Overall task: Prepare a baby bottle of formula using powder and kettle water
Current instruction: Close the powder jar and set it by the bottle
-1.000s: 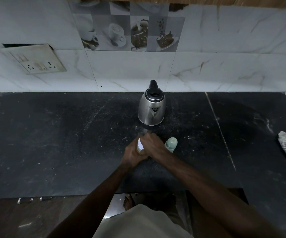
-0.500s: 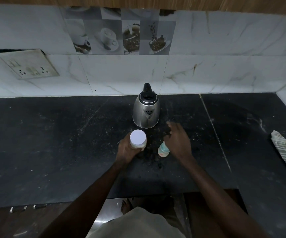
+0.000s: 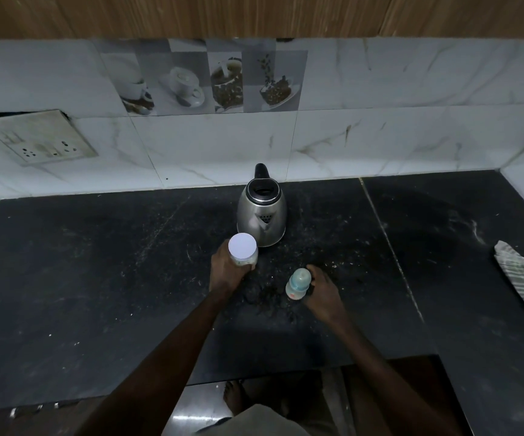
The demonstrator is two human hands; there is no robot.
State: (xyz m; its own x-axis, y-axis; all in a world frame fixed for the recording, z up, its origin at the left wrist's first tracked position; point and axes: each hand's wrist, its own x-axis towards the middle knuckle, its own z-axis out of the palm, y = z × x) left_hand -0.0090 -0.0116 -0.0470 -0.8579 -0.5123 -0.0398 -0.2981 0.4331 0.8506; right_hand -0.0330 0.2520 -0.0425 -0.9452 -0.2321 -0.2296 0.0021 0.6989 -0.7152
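The baby bottle (image 3: 298,283) stands capped on the desk (image 3: 97,278), wrapped by the right grip (image 3: 323,294), while the left grip (image 3: 224,273) clasps the powder jar (image 3: 243,254) just left of it; I'd keep the bottle upright and steady while uncapping it.

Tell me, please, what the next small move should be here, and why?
Probably uncap the baby bottle: the right hand grips it with its top on, and the left hand holds the powder jar, lid shut. Neither powder nor kettle water can go in until it is open.
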